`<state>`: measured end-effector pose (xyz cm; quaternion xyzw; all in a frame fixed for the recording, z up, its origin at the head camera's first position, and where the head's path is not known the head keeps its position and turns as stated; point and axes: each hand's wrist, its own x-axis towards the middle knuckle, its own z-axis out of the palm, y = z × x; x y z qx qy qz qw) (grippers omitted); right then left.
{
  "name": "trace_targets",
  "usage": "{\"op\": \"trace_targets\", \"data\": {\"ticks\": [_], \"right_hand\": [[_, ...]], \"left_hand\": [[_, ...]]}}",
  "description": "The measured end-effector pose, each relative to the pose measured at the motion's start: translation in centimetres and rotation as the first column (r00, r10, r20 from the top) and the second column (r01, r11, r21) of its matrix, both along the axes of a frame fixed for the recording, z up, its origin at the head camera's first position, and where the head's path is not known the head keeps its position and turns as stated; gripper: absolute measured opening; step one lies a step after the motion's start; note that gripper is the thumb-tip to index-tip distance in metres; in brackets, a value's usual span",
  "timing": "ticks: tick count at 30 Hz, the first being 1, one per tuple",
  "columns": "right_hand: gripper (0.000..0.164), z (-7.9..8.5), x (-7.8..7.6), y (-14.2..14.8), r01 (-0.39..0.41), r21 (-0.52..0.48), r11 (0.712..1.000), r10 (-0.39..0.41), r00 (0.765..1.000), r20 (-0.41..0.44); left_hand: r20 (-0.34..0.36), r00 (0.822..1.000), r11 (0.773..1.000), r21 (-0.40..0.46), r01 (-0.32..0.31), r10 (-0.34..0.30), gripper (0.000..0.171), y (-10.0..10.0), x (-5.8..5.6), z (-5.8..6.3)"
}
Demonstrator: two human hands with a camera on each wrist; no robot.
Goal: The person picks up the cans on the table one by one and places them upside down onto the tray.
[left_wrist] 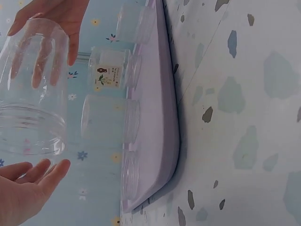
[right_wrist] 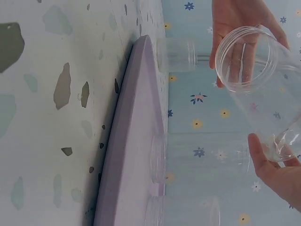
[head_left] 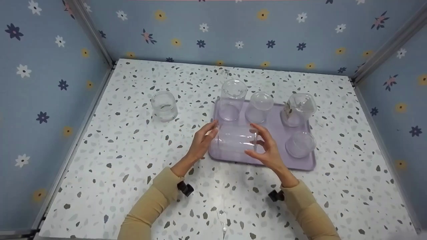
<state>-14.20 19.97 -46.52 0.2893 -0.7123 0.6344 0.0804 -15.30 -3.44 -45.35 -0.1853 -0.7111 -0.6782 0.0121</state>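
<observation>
A clear, wide-mouthed jar [head_left: 236,139] lies sideways in the air over the front left of a lilac tray [head_left: 273,164]. My right hand [head_left: 268,150] grips its base end, thumb and fingers spread around it. At the threaded mouth end is my left hand [head_left: 201,140], its fairly straight fingers beside the rim. In the left wrist view those left fingertips [left_wrist: 59,172] appear close to the jar [left_wrist: 51,108], contact unclear. Through the mouth of the jar [right_wrist: 225,70], the right wrist view shows left-hand fingers.
Upright on the tray are a tall clear jar [head_left: 230,100], a shorter jar [head_left: 258,108], a labelled jar [head_left: 297,110] and another clear jar [head_left: 300,145]. One more clear jar [head_left: 164,106] stands on the speckled table left of the tray. Flowered panels enclose the table's back and sides.
</observation>
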Motion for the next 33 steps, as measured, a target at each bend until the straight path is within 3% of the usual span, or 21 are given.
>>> {"op": "trace_targets", "data": {"ticks": [4, 11, 15, 19, 25, 33], "right_hand": [[0.072, 1.4, 0.4, -0.1, 0.077, 0.079, 0.994, -0.074, 0.996, -0.043], [0.070, 2.9, 0.8, 0.1, 0.189, 0.211, 0.959, -0.165, 0.978, -0.126], [0.070, 3.0, 0.8, 0.4, 0.214, 0.269, 0.939, -0.176, 0.971, -0.160], [0.073, 1.9, 0.1, 1.4, 0.220, 0.336, 0.916, -0.175, 0.972, -0.157], [0.073, 1.3, -0.5, 2.8, 0.201, 0.472, 0.858, -0.170, 0.979, -0.108], [0.074, 2.8, -0.7, 3.4, 0.194, 0.580, 0.791, -0.155, 0.981, -0.116]], "left_hand": [[-0.045, 0.997, 0.998, -0.014, -0.067, 0.066, 0.033, -0.2, -0.6, -0.2], [-0.135, 0.975, 0.979, -0.068, -0.190, 0.179, 0.024, -1.3, -3.0, -3.2], [-0.187, 0.961, 0.961, -0.151, -0.233, 0.203, 0.025, -2.2, -3.7, -3.5], [-0.224, 0.953, 0.937, -0.237, -0.258, 0.205, 0.028, -3.3, -4.4, -3.5], [-0.258, 0.944, 0.875, -0.384, -0.294, 0.204, 0.029, -5.2, -5.6, -3.0], [-0.263, 0.942, 0.751, -0.574, -0.326, 0.207, 0.035, -7.5, -7.3, -2.2]]}}
